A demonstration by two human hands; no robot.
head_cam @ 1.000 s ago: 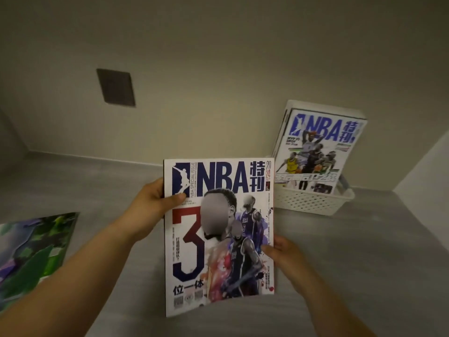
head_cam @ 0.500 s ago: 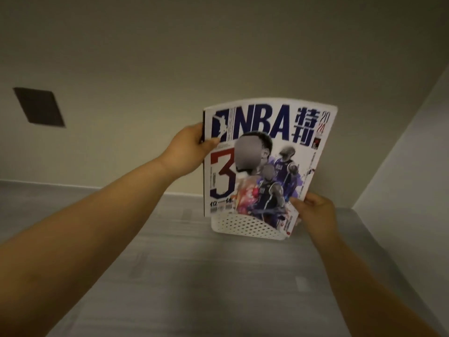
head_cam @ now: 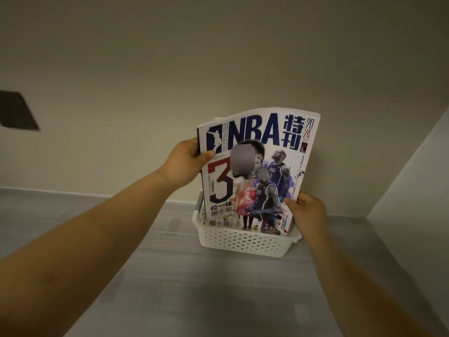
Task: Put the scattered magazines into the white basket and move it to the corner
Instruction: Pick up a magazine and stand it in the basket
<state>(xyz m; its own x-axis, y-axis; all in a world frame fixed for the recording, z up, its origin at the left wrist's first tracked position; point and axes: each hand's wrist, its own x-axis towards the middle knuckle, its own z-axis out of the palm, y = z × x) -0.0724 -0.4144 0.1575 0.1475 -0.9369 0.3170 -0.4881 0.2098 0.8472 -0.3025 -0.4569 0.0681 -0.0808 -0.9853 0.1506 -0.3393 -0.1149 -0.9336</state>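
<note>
Bare home corner: grey floor (head_cam: pixel 170 276)

One head-worn, wide-angle view only; no second view shares the scene. It looks forward and slightly down along both forearms toward the wall (head_cam: pixel 218 69), with the grey floor (head_cam: pixel 170 276) below. The basket (head_cam: pixel 245 242) and the magazine (head_cam: pixel 257 171) stand close, just right of centre.

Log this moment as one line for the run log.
phase: inserting | magazine upright, bottom inside white basket | left hand, right hand gripping edges
</note>
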